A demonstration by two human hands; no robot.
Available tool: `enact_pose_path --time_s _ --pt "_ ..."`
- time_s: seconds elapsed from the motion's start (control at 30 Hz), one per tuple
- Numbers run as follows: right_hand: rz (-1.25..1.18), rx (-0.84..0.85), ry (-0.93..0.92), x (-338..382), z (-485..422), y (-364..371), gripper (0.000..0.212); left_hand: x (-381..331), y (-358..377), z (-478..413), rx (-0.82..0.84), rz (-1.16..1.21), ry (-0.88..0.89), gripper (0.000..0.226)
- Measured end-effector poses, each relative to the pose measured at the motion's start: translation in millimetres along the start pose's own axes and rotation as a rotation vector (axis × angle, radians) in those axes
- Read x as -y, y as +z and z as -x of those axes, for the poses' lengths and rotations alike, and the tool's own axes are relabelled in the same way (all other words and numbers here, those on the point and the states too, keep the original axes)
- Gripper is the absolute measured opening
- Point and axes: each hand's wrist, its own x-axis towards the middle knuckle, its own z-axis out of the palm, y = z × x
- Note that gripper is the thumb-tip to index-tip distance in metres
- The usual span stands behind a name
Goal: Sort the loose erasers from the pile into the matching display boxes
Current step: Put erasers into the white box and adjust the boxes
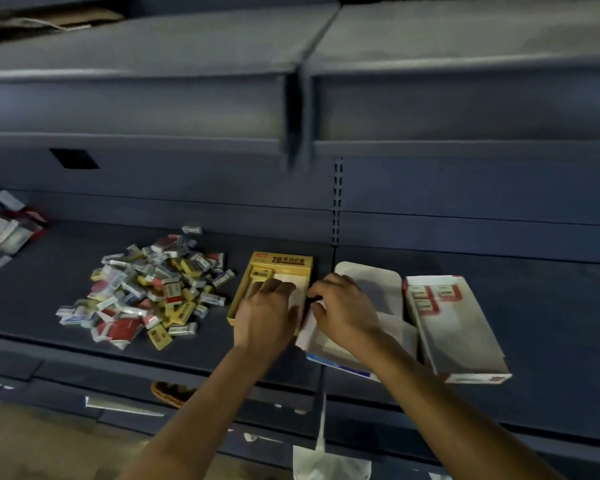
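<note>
The left hand (267,315) is lying palm down, fingers nearly straight and gripping nothing visible, inside the yellow box (280,260). That box is sitting just right of the eraser pile (146,289), its long axis running near to far, printed flap at the far end. The right hand (345,306) is curling over the white box (381,289), pinching a small dark thing (315,299) (too blurred to name). Farther right, the red box (465,341) is lying lengthwise too, holding three erasers (430,294) at its far end.
</note>
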Motion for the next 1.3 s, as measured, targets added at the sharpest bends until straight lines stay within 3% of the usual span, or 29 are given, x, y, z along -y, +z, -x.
enact_pose_path --time_s 0.3,0.43,0.53,0.63,0.77,1.1,1.3 --pt "-0.024 0.078 -0.080 72.6 -31.8 38.7 0.024 91.0 -21.7 12.3 -0.011 -0.028 -0.135 0.025" --pt "-0.002 0.097 -0.132 93.3 -46.7 51.8 0.026 122.0 -26.7 19.3 0.079 -0.186 -0.187 0.025" --pt "0.017 0.090 -0.183 106.1 -56.4 65.2 0.024 139.2 -23.3 23.3 0.066 -0.175 -0.156 0.022" --pt "0.051 0.068 -0.191 115.1 -64.5 77.8 0.024 148.4 -18.3 20.9 0.148 -0.215 -0.104 0.022" --pt "0.125 0.100 -0.163 120.3 -71.9 88.3 0.027 151.7 -15.4 16.4 0.136 -0.246 -0.029 0.025" --pt "0.185 0.138 -0.042 125.5 -84.7 95.3 0.023 150.0 -21.1 3.2 0.228 -0.262 -0.031 0.028" --pt "0.137 0.077 -0.015 124.3 -85.2 94.6 0.028 153.1 -16.1 1.3 0.139 -0.129 -0.027 0.027"
